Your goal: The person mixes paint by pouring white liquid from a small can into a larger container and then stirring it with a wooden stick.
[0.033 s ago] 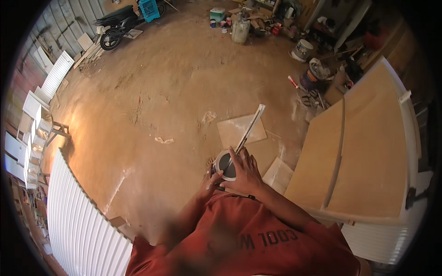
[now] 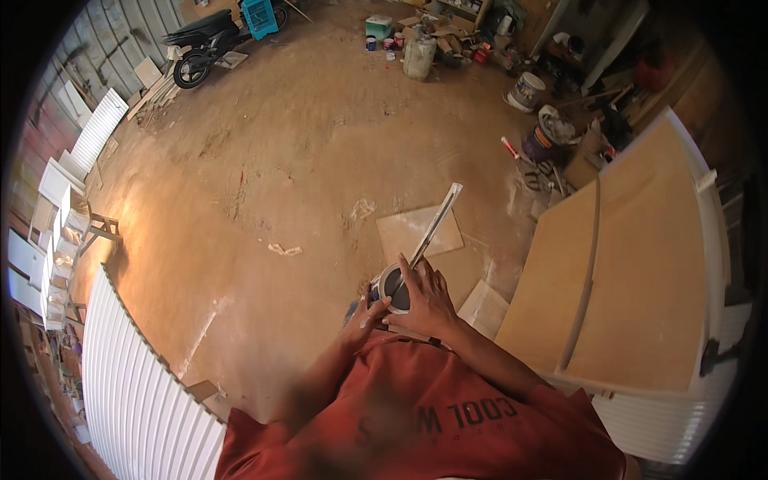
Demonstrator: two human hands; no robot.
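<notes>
I look down over my red shirt at a small round paint can (image 2: 392, 290) with grey-white paint inside, held in front of me above the dirt floor. My left hand (image 2: 368, 310) grips the can's near side and rim. My right hand (image 2: 426, 294) rests over the can's right edge, its fingers closed on a long flat white stick (image 2: 438, 222). The stick's lower end stands in the can, and the rest slants up and to the right.
Large tan boards (image 2: 640, 264) lie on a stand at my right. A white corrugated sheet (image 2: 132, 392) is at lower left. A flat cardboard piece (image 2: 404, 232) lies on the floor beyond the can. Far off are a motorbike (image 2: 204, 36), buckets (image 2: 528, 90) and clutter.
</notes>
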